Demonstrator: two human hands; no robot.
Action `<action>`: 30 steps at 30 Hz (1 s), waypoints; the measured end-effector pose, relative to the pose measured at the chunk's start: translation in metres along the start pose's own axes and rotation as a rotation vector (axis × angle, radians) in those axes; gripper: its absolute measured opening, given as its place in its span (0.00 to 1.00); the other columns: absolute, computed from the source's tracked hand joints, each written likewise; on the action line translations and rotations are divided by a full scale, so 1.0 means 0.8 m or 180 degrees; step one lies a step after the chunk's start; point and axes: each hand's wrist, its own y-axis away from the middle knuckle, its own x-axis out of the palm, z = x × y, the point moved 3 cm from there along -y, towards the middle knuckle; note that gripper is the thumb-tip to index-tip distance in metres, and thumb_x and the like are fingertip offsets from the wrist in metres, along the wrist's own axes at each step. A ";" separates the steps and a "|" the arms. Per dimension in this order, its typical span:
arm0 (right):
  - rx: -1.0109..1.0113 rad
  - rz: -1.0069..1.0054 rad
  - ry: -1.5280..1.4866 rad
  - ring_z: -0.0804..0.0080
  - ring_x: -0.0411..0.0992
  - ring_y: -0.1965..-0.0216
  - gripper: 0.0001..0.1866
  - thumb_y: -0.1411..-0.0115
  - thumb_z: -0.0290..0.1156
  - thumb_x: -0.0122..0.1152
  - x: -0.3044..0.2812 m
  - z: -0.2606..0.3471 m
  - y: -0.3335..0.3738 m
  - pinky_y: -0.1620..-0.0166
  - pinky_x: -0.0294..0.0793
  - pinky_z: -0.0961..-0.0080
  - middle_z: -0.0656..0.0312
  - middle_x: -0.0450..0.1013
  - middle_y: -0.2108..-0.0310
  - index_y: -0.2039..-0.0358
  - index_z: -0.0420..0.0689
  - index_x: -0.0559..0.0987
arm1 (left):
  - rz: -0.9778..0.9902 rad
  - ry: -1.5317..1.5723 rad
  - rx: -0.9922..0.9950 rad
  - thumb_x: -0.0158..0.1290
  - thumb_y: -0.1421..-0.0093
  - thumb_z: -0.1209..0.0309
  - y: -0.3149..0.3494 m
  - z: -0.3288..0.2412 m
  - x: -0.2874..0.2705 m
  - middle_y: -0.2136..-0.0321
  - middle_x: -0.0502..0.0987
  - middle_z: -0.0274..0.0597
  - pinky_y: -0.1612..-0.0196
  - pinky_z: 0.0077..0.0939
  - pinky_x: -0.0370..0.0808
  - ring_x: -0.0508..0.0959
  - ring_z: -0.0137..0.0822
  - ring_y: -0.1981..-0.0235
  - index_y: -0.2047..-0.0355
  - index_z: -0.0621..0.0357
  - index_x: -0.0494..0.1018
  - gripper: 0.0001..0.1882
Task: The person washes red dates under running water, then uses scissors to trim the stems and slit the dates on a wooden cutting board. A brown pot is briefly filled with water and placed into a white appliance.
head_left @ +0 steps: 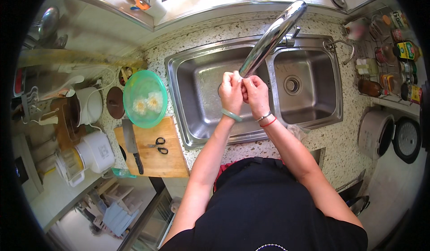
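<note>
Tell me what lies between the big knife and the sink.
In the head view, the scissors lie between them, on the wooden board, with a narrow strip of speckled counter before the sink.

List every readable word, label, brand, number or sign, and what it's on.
Jar with green-and-yellow label, right rack: large lettering; wording not copied here.
Jar with pale label, same rack: dark lettering; wording not copied.
Jar with yellow label, lower on that rack: print too small.
White appliance, left: faint print, too small to read.
Faucet, sink: no text visible.
</note>
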 end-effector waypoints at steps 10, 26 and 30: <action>0.0171 0.0463 0.0061 0.83 0.64 0.86 0.14 0.37 0.40 0.55 0.006 0.005 -0.015 0.85 0.59 0.85 0.66 0.69 0.83 0.72 0.43 0.69 | 0.0544 0.1334 -0.1170 0.42 0.32 0.61 -0.007 -0.006 -0.015 0.82 0.68 0.30 0.83 0.15 0.62 0.65 0.20 0.85 0.71 0.54 0.67 0.13; 0.1013 0.0725 -0.0954 0.79 0.75 0.73 0.10 0.40 0.34 0.60 -0.040 0.037 -0.012 0.77 0.73 0.84 0.64 0.76 0.66 0.61 0.45 0.73 | 0.0366 0.1493 -0.1045 0.42 0.32 0.65 -0.010 -0.010 -0.005 0.74 0.71 0.34 0.74 0.19 0.72 0.72 0.25 0.76 0.58 0.62 0.69 0.13; 0.0776 0.0872 -0.0388 0.83 0.71 0.78 0.07 0.42 0.32 0.62 -0.034 0.018 -0.015 0.78 0.72 0.85 0.69 0.71 0.76 0.66 0.45 0.74 | 0.0550 0.0673 -0.0816 0.38 0.31 0.59 -0.009 -0.010 -0.010 0.81 0.67 0.27 0.82 0.13 0.60 0.63 0.19 0.84 0.62 0.60 0.71 0.18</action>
